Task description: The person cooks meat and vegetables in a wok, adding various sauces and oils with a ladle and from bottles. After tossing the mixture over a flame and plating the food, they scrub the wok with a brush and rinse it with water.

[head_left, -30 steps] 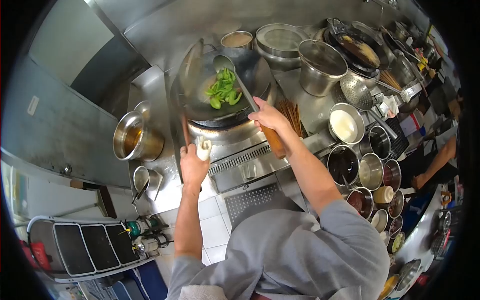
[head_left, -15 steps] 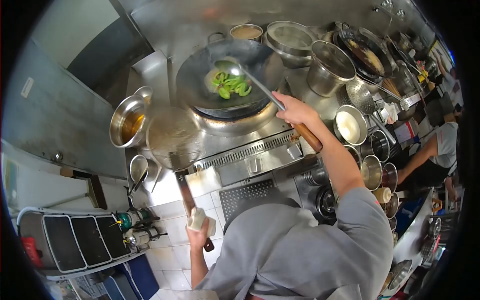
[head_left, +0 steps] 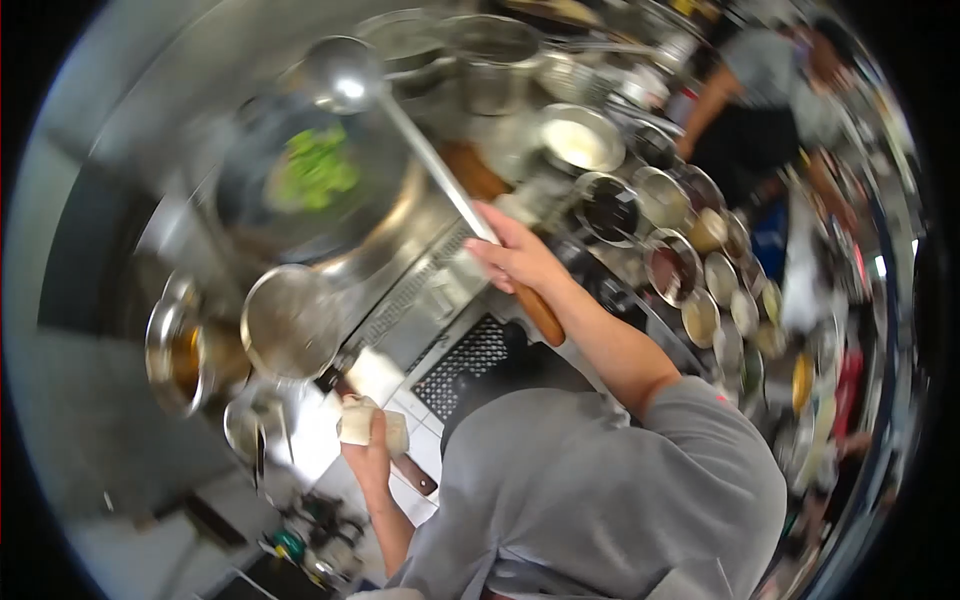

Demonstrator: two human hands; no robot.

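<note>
My right hand (head_left: 515, 250) is closed around the wooden handle of a long metal ladle (head_left: 343, 78). The ladle's bowl is raised above the far rim of a dark wok (head_left: 240, 195), apart from the food. Cut green peppers (head_left: 318, 172) lie in the wok, blurred by motion. Down at the left, my left hand (head_left: 368, 458) grips the wooden handle of a round mesh strainer (head_left: 292, 322), with a folded pale cloth (head_left: 375, 427) in the same grasp. The strainer's mesh is beside the near left side of the wok.
A metal bowl of brown liquid (head_left: 180, 355) stands left of the strainer. Right of the wok are a metal pot (head_left: 493, 75), a bowl of white contents (head_left: 582, 138) and several smaller containers. Another person (head_left: 750, 100) is at the upper right.
The camera view has turned and shifted, blurring much of the scene. The ladle's bowl has lifted off the peppers toward the wok's far side. My left hand keeps the strainer and cloth.
</note>
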